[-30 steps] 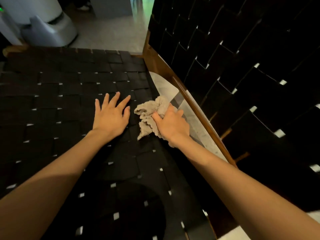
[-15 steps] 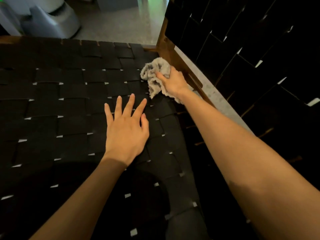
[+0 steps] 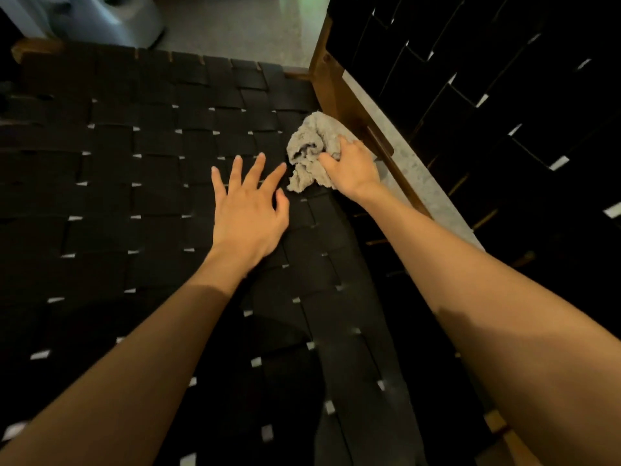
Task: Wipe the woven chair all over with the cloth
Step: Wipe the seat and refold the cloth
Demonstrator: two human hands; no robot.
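— Where does the cloth (image 3: 311,149) lie?
— On the woven chair's seat (image 3: 134,163), at its far right corner, just beside the frame post (image 3: 327,79). The right hand (image 3: 353,166) lies on top, gripping it.
— And the left hand (image 3: 248,210)?
— Spread on the seat, just left of the cloth. The backrest (image 3: 504,95) rises to the right, and the floor (image 3: 235,25) lies beyond the seat.

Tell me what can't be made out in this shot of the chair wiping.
- Head view, woven seat under the cloth and right hand: covered by them.
- Head view, palm of the left hand: faces down onto the seat.
- Head view, grey appliance top left: cut off by the frame edge.
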